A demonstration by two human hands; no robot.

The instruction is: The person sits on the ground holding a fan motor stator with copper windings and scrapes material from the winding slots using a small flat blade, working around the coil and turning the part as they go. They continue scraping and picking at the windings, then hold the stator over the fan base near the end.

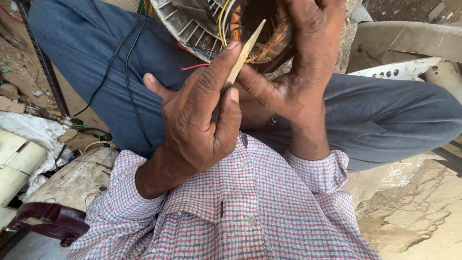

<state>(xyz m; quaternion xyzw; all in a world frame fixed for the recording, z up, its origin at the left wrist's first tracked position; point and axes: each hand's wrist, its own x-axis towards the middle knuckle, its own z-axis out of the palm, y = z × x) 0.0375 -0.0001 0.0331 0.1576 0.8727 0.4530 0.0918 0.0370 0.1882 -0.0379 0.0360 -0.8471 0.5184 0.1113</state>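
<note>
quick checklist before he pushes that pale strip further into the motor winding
1. Left hand grips the pale pointed strip between finger and thumb: ok.
2. Strip tip aimed at the copper winding: ok, it points up toward the coils.
3. Right hand steadies the motor housing: cannot tell, it reaches in by the winding but the contact is hidden.
4. Loose yellow wires clear of the strip: not ok, they run close beside its tip.
5. Red wire clear of the hands: ok, it lies left of the fingers.
6. Strip seated in a slot: cannot tell, the slot is not visible.
</note>
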